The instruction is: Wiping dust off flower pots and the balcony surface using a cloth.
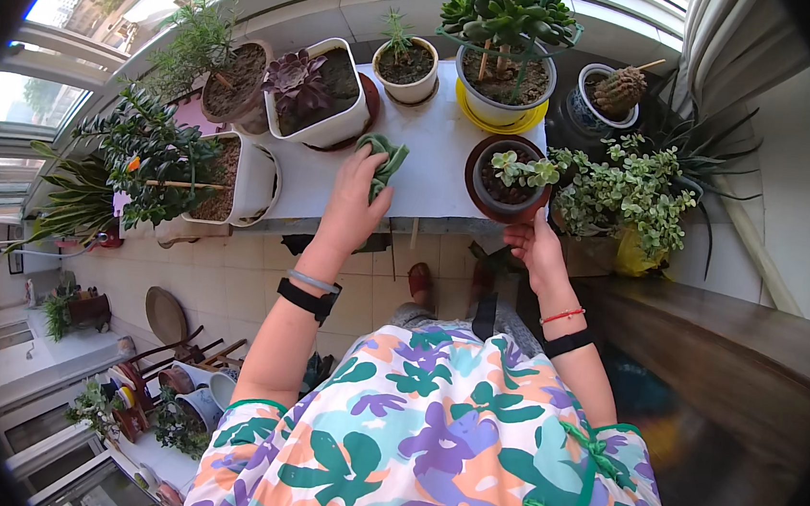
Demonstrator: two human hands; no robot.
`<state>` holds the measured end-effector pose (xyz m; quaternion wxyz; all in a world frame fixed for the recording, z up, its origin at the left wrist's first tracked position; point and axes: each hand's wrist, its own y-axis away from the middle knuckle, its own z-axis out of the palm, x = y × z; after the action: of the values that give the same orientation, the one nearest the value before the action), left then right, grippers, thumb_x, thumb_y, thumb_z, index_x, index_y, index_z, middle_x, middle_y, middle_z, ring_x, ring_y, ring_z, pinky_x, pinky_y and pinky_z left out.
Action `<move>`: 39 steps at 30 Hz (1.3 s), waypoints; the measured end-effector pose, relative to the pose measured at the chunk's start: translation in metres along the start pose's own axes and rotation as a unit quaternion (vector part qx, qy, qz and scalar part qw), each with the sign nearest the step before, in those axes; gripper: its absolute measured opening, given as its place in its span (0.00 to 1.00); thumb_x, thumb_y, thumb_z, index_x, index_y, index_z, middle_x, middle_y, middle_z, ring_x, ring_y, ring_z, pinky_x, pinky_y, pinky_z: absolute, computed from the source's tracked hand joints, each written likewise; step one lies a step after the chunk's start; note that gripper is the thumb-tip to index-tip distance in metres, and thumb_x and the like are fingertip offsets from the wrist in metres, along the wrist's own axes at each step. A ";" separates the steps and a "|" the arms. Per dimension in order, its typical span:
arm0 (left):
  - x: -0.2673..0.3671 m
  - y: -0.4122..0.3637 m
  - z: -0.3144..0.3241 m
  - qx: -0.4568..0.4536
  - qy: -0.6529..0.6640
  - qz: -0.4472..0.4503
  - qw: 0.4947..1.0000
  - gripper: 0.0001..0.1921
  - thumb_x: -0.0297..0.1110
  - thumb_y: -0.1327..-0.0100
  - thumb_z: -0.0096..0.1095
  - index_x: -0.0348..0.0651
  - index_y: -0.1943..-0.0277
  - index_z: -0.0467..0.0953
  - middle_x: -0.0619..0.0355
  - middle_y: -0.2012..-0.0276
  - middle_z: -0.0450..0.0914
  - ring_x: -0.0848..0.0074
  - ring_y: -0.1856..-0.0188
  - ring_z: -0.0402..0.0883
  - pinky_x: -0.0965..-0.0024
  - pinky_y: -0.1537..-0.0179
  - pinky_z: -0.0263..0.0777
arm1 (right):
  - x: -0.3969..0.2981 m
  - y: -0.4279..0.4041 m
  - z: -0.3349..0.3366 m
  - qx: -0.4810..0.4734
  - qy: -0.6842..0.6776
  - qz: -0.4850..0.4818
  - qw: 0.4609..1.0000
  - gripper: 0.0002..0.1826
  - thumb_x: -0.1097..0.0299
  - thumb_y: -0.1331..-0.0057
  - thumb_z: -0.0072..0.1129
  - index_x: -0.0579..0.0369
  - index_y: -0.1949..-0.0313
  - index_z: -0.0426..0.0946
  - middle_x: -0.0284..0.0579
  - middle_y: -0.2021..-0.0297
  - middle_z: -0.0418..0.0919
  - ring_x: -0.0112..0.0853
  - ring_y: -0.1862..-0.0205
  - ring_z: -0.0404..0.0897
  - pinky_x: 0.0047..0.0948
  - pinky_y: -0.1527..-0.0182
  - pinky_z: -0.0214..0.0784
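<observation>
My left hand (361, 193) grips a bunched green cloth (384, 161) above the white tabletop (309, 190), beside a white rectangular pot (320, 132) with a dark purple succulent (296, 81). At the table's front edge, my right hand (537, 244) has its thumb and fingers at the rim of a brown saucer (474, 187). On that saucer stands a round grey pot (507, 203) with pebbles and a small variegated succulent (526, 168). Whether the fingers bear the saucer's weight cannot be told.
Behind stand a small white pot (408, 93) and a jade plant (512, 17) on a yellow saucer (499, 122). Leafy potted plants flank the table, including a trailing variegated one (627, 189) at right. A dark wooden ledge (716, 331) lies to the right, windows to the left.
</observation>
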<state>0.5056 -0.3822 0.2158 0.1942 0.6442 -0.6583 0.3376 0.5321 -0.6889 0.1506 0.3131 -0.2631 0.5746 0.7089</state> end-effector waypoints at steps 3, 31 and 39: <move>-0.015 0.007 0.006 -0.067 -0.138 0.078 0.985 0.27 0.25 0.45 0.65 0.37 0.41 0.70 0.41 0.38 0.68 0.46 0.39 0.68 0.52 0.41 0.66 | 0.001 -0.001 -0.001 0.001 -0.008 0.001 1.000 0.29 0.39 0.27 0.35 0.52 0.54 0.74 0.38 0.64 0.81 0.25 0.63 0.78 0.24 0.62 0.66; 0.027 0.003 0.043 -0.229 -0.195 0.211 0.930 0.27 0.29 0.50 0.59 0.36 0.43 0.73 0.53 0.40 0.70 0.59 0.44 0.70 0.59 0.43 0.67 | 0.008 -0.004 -0.002 0.009 -0.010 -0.012 1.000 0.30 0.37 0.28 0.37 0.53 0.54 0.74 0.38 0.63 0.81 0.24 0.63 0.78 0.24 0.62 0.66; 0.032 -0.015 0.057 -0.195 -0.230 0.171 0.938 0.29 0.29 0.50 0.59 0.36 0.41 0.71 0.52 0.38 0.70 0.59 0.42 0.68 0.59 0.43 0.65 | 0.005 -0.002 0.002 -0.001 -0.009 -0.012 1.000 0.29 0.38 0.27 0.37 0.52 0.55 0.75 0.38 0.64 0.81 0.25 0.63 0.77 0.24 0.62 0.66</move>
<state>0.5277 -0.4439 0.2013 0.0986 0.5314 -0.8382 0.0729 0.5305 -0.6860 0.1455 0.3266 -0.2639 0.5680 0.7078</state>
